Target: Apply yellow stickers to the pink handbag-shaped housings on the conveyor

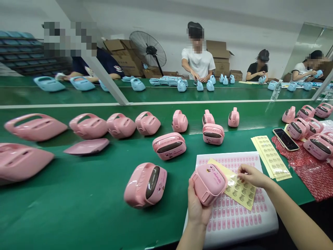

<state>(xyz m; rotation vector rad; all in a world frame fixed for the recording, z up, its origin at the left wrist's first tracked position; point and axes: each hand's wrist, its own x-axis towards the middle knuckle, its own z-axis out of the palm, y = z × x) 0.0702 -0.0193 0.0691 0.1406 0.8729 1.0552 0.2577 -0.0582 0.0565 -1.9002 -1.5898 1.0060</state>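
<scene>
My left hand (198, 207) holds a pink plastic case (210, 182) from below, its printed face turned up. At the right, my right hand (252, 176) is closed in a pinch over a yellow label sheet (241, 194); whatever is between the fingertips is too small to make out. Under the label sheet lies a large white sheet (234, 231) with rows of small pink oval stickers. Left of the held case, a pink case with a dark window (145, 185) rests on the green table (85, 208).
More pink cases (169, 146) stand in rows ahead and at the left. Yellow sheets (272, 158), a phone (286, 139) and red bubble wrap (304, 170) lie at the right. Across the bench, several people handle light blue cases (137, 84). A bottle (276, 91) stands near the divider.
</scene>
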